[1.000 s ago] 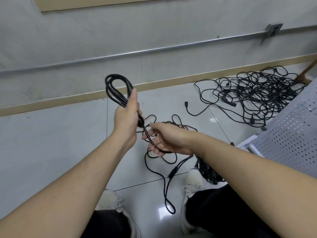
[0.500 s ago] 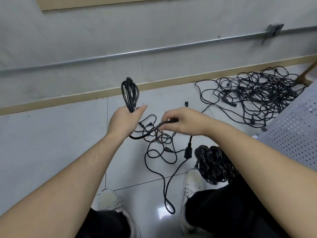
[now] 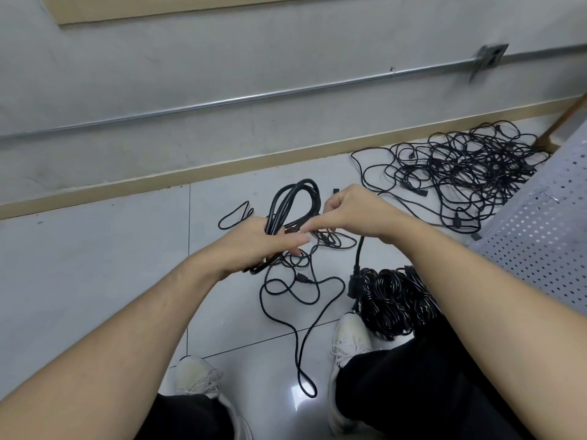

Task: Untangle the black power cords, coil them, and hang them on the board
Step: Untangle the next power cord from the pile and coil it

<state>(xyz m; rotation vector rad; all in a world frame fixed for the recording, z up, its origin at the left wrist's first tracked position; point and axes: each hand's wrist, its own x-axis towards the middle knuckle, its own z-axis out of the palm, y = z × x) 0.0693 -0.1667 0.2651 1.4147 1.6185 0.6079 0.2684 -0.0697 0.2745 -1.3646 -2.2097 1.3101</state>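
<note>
Left hand (image 3: pixel 254 241) held coil (image 3: pixel 293 201) of black cord, loops standing up above fist; fingers stretched flat, pressed together, thumb side hidden. Right hand (image 3: pixel 352 211) just beside, fingers curled, pinching cord; plug end (image 3: pixel 354 282) hung below wrist. Loose cord (image 3: pixel 298 300) trailed on floor (image 3: pixel 95 265) between shoes. Tangle (image 3: pixel 460 173) lay near wall; coiled pile (image 3: pixel 394 300) by right shoe (image 3: pixel 349 335). Board (image 3: pixel 540 223) at right.

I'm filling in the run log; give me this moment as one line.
step: coiling cord | left hand: holds coil | right hand: pinches the cord's loose end | tangled pile: on floor, untouched
</note>
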